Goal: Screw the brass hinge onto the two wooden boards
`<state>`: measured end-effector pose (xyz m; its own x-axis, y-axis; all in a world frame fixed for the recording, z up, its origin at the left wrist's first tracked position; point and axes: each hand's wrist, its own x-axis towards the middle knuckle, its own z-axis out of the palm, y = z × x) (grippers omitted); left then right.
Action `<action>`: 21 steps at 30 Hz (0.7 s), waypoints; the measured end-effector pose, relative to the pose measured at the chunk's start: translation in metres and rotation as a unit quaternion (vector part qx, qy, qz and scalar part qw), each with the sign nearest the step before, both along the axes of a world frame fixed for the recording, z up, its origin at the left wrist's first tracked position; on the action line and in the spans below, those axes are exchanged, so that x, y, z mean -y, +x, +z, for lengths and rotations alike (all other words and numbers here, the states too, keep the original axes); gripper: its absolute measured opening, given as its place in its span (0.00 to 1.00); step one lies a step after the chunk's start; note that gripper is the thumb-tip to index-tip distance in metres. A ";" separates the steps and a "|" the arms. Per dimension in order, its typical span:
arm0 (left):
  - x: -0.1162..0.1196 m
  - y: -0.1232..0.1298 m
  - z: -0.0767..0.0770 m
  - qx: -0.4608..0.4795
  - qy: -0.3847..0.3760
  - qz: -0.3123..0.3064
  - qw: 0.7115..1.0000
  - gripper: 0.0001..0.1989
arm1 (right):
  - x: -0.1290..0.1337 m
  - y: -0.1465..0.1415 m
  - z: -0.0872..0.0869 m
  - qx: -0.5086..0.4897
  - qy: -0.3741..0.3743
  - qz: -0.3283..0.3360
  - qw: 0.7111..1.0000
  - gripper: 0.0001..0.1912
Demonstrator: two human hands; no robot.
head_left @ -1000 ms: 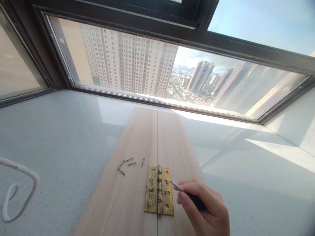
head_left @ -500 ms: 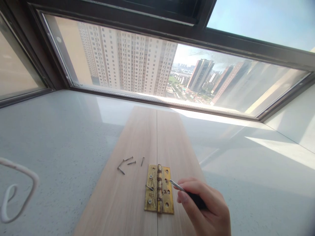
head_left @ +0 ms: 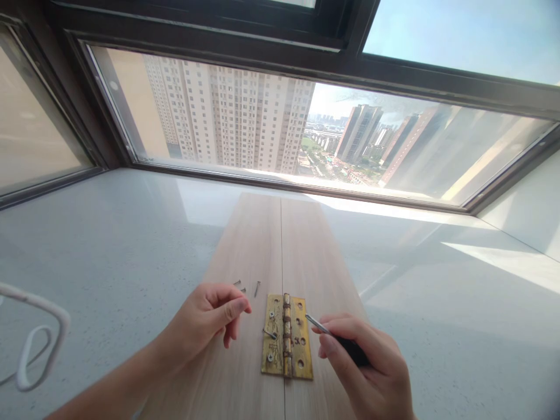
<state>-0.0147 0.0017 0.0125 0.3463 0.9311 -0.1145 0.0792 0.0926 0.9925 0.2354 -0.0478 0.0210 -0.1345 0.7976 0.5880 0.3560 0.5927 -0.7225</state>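
A brass hinge (head_left: 287,337) lies flat across the seam of two light wooden boards (head_left: 245,245). Its left leaf bears two seated screws and one tilted screw (head_left: 270,333); the holes of the right leaf hold no screws. In my right hand (head_left: 367,367) is a screwdriver (head_left: 350,348) with a black handle, its metal tip just over the hinge's right edge. My left hand (head_left: 210,321) hovers left of the hinge, fingers curled, and whether anything is between them is hidden. Loose screws (head_left: 257,288) lie beyond it, partly covered by the hand.
The boards rest on a pale speckled sill (head_left: 131,245). A white cable (head_left: 61,318) curls at the left edge. Dark window frames (head_left: 210,175) border the sill at the back, with tall buildings outside.
My left hand has come into view from the lower left and now covers some of the loose screws. My right hand still holds the screwdriver near the hinge. The view has shifted slightly.
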 end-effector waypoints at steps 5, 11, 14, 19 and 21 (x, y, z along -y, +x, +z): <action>-0.002 -0.002 -0.008 0.100 -0.118 0.017 0.988 0.32 | 0.000 -0.001 0.000 -0.005 -0.012 0.004 1.000 0.05; -0.006 -0.003 -0.003 0.121 -0.153 0.012 0.981 0.33 | 0.000 -0.002 0.001 -0.004 -0.018 -0.003 1.000 0.04; -0.006 -0.004 -0.003 0.112 -0.142 0.001 0.983 0.29 | 0.000 -0.001 0.000 -0.001 -0.019 0.001 1.000 0.04; -0.007 -0.007 -0.004 0.162 -0.151 0.000 0.975 0.25 | -0.001 -0.001 0.000 0.002 -0.020 0.000 1.000 0.04; -0.008 -0.008 -0.004 0.184 -0.167 0.009 0.969 0.23 | -0.001 -0.001 0.000 0.003 -0.022 0.002 1.000 0.04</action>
<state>-0.0227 0.0097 0.0089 0.4054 0.8697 -0.2815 -0.2793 0.4111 0.8678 0.2348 -0.0468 0.0208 -0.1412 0.8223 0.5513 0.3584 0.5616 -0.7458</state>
